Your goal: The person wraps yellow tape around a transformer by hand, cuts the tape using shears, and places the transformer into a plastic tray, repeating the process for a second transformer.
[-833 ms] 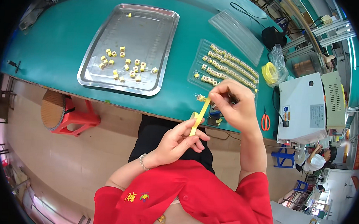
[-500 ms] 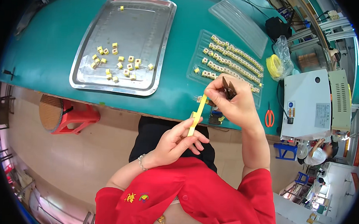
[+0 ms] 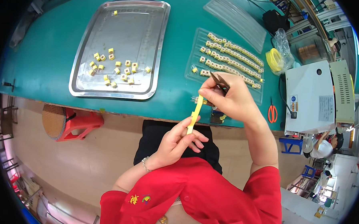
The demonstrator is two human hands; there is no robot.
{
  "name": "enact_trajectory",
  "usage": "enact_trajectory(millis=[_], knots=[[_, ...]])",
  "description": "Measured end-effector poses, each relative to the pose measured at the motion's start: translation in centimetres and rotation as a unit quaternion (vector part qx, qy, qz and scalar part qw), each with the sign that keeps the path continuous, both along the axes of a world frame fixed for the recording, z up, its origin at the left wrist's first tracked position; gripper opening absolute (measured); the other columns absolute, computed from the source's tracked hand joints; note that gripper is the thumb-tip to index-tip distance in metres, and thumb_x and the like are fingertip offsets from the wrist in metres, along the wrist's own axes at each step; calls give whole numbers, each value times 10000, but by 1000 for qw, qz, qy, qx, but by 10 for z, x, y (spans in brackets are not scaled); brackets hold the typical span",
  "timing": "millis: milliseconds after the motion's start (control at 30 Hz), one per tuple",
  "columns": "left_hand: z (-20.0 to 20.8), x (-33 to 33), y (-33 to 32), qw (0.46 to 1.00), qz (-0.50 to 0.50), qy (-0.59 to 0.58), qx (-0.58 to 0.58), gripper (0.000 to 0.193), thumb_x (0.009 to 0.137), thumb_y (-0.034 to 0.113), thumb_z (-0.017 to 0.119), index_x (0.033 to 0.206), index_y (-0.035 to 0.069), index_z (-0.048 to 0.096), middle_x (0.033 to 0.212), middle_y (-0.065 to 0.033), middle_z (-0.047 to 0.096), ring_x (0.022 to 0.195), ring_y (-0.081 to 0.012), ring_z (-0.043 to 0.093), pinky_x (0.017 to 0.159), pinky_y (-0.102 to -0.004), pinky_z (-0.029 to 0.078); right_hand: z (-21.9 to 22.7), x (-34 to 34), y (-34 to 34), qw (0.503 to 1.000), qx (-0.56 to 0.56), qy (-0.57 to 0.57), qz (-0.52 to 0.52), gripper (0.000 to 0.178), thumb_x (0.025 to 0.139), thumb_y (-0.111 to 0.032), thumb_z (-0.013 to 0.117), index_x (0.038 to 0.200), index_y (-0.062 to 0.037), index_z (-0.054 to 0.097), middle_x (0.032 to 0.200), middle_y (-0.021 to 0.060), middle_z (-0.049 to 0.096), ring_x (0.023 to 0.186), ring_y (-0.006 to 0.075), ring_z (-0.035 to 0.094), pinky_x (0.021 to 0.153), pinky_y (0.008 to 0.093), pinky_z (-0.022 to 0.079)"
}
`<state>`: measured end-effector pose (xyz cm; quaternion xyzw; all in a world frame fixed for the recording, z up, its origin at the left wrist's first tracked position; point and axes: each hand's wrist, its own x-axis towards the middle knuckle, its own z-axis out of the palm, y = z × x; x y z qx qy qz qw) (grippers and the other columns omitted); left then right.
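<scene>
A strip of yellow tape (image 3: pixel 194 116) stretches between my two hands just off the table's front edge. Its lower end lies in the fingers of my left hand (image 3: pixel 179 139). My right hand (image 3: pixel 233 99) pinches the upper end between thumb and forefinger. That same hand also keeps a pair of dark snips (image 3: pixel 220 82) with two pointed blades tucked in its palm. Beside the right fingertips, a small component with metal pins (image 3: pixel 195 99) shows at the table edge, partly hidden by the tape and hand.
A metal tray (image 3: pixel 120 94) at left bears several yellow-wrapped components (image 3: pixel 127 71). Right of it, a clear plastic tray (image 3: pixel 196 44) carries rows of similar parts. Orange-handled scissors (image 3: pixel 272 113), a white machine (image 3: pixel 310 97) and a yellow tape roll (image 3: pixel 274 60) lie farther right. A red stool (image 3: pixel 81 123) stands below.
My view has shifted slightly. The tape has been drawn straighter between my hands; the loop near my left fingers looks flatter. Both hands keep their hold.
</scene>
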<state>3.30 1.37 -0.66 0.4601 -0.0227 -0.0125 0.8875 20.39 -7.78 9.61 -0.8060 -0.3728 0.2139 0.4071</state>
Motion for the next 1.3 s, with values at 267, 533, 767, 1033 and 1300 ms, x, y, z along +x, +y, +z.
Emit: enact_trajectory(millis=[267,533,767,1033,1300], knots=[[-1,1,-5,1000,11,8,-13,433,956,85,344,1357,-14,213,971,-192,609,786,-169,609,675,-259,522,7,27,6,971,-110,199,68,160,729,-149,712,741,-1,651,595,4,587,558,58,511,508,244,402],[-5,-1,-8,1000,24,-4,6,428,965,133,361,1352,-8,242,957,-188,616,772,-167,611,692,-260,514,-11,34,4,931,-136,338,28,158,677,-149,709,669,-27,610,592,31,560,502,110,489,457,265,348],[-5,-2,-11,996,74,-1,41,405,964,127,369,1336,-10,289,922,-169,632,693,-114,571,648,-224,473,-18,27,-78,969,136,-89,-183,94,795,-60,605,765,26,587,678,50,587,610,71,502,567,240,416],[-3,-3,-16,986,141,1,87,410,965,115,362,1363,34,308,661,1,468,552,-28,387,513,-157,317,-76,-33,-171,959,113,116,-233,212,912,-152,514,965,23,621,662,-1,547,594,67,504,580,206,417],[-8,5,-27,970,204,-26,130,436,972,141,352,1386,35,265,652,26,391,575,-41,359,524,-170,305,-71,-70,-171,925,215,55,-309,176,888,-152,565,969,-6,620,675,-14,540,585,32,490,492,162,322]])
